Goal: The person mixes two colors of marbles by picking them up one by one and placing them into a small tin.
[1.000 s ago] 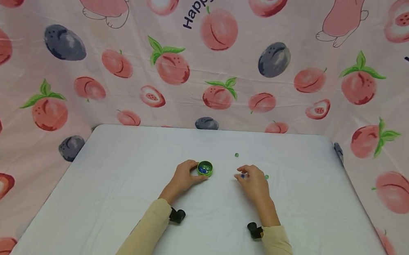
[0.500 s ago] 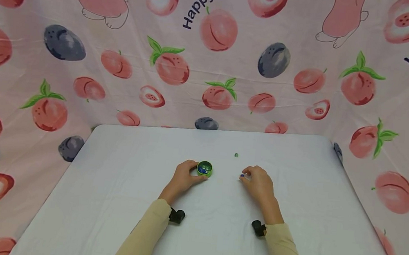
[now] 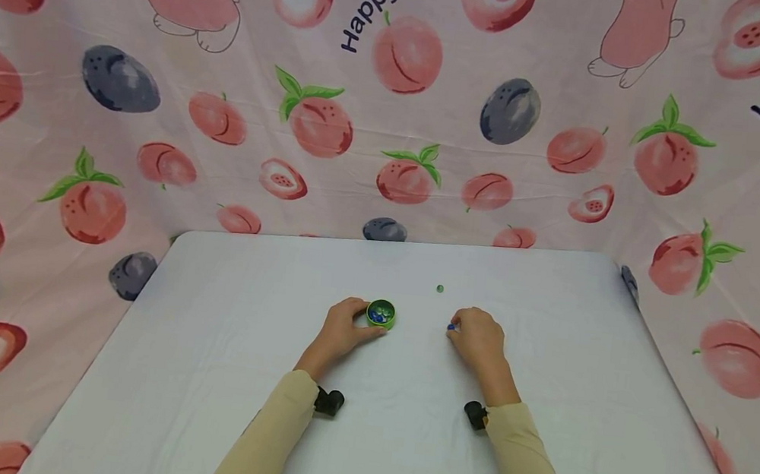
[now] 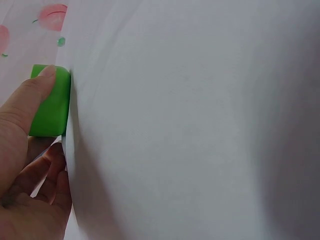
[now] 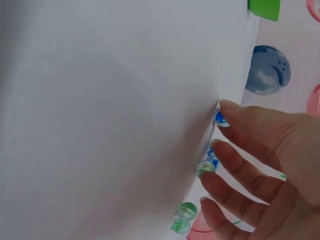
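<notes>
A small round green cup (image 3: 390,321) stands on the white table, with blue and green glass marbles (image 3: 381,315) inside. My left hand (image 3: 345,328) grips it from the left, thumb on the near side; the left wrist view shows the thumb against the cup's wall (image 4: 51,109). To the right of the cup, my right hand (image 3: 480,343) pinches a blue marble (image 5: 221,119) between thumb and index finger, low at the tabletop. Under its other fingers, the right wrist view shows a blue marble (image 5: 212,151) and a pale green one (image 5: 204,168).
Two more green marbles (image 5: 187,211) lie together beyond the little finger in the right wrist view. A lone green marble (image 3: 440,288) rests farther back on the table (image 3: 251,438). Fruit-printed cloth (image 3: 328,209) hangs behind and at both sides.
My right hand has drawn slightly right, and its thumb and index finger have come together on the blue marble. A green marble on its right has become hidden. The left hand keeps its place.
</notes>
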### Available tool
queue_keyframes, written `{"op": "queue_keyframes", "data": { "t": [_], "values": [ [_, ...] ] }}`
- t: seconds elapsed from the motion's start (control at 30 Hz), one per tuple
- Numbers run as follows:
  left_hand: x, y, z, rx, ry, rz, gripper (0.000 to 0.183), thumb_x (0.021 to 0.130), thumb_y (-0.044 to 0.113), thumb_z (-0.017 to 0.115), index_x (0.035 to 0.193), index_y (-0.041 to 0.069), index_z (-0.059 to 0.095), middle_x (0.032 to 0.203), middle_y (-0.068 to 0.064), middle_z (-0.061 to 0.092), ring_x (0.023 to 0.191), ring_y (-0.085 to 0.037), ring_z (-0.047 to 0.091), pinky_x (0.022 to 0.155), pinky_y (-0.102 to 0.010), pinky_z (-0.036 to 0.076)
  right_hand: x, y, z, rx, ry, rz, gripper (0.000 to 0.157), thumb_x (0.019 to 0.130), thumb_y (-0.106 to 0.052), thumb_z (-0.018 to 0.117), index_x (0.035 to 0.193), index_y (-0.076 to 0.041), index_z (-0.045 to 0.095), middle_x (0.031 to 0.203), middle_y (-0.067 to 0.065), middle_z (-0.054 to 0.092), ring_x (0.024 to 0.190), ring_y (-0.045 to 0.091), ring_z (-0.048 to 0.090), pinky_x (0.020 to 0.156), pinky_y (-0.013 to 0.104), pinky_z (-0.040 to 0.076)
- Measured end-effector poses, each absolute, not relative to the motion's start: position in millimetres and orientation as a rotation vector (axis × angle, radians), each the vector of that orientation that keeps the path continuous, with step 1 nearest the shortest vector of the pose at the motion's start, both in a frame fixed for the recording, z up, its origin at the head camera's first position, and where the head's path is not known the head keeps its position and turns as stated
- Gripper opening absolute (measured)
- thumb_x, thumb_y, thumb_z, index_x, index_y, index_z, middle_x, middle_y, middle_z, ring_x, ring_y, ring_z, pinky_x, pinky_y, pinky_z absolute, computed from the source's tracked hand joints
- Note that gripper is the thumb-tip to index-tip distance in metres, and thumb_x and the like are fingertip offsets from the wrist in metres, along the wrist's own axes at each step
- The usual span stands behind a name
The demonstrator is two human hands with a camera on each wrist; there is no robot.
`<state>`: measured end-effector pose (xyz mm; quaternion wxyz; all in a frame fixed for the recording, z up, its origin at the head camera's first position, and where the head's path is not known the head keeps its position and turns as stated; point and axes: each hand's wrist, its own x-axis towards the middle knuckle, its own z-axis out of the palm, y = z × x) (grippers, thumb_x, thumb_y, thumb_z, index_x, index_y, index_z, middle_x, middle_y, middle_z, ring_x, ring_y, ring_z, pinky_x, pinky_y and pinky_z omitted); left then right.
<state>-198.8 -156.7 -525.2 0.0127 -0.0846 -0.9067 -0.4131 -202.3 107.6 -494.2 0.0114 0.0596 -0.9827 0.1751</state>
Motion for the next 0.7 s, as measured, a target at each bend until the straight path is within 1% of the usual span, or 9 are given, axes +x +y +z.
{"op": "queue_keyframes", "data": {
  "t": [0.2,0.47,0.7],
  "values": [
    [-199.3,-156.7,-525.6,-0.259,-2.834,-1.28,0.057,0.089,0.021,0.088,0.132,-0.008,0.067,0.134,-0.023,0.066,0.13,-0.039,0.061,0.115,-0.05,0.048,-203.7,106.2,-498.0,0.171,-3.07,0.523,0.014,0.093,-0.016,0.083,0.099,-0.004,0.08,0.097,0.012,0.077,0.086,0.028,0.071,0.073,0.045,0.061],
    [-199.6,-157.1,-526.5,-0.267,-2.829,-1.28,0.057,0.089,0.021,0.088,0.132,-0.009,0.067,0.134,-0.023,0.066,0.13,-0.04,0.061,0.115,-0.051,0.048,-201.0,106.2,-498.8,0.169,-3.039,0.565,0.014,0.092,-0.016,0.083,0.098,-0.005,0.08,0.088,0.009,0.073,0.079,0.024,0.067,0.069,0.043,0.059],
    [-199.9,-156.9,-526.3,-0.271,-2.826,-1.28,0.057,0.089,0.021,0.088,0.132,-0.009,0.067,0.134,-0.023,0.067,0.13,-0.04,0.061,0.115,-0.051,0.048,-197.0,108.0,-500.6,0.141,-2.998,0.685,0.016,0.092,-0.017,0.084,0.1,-0.004,0.08,0.087,0.007,0.069,0.078,0.022,0.063,0.068,0.04,0.056]
  ]
}}
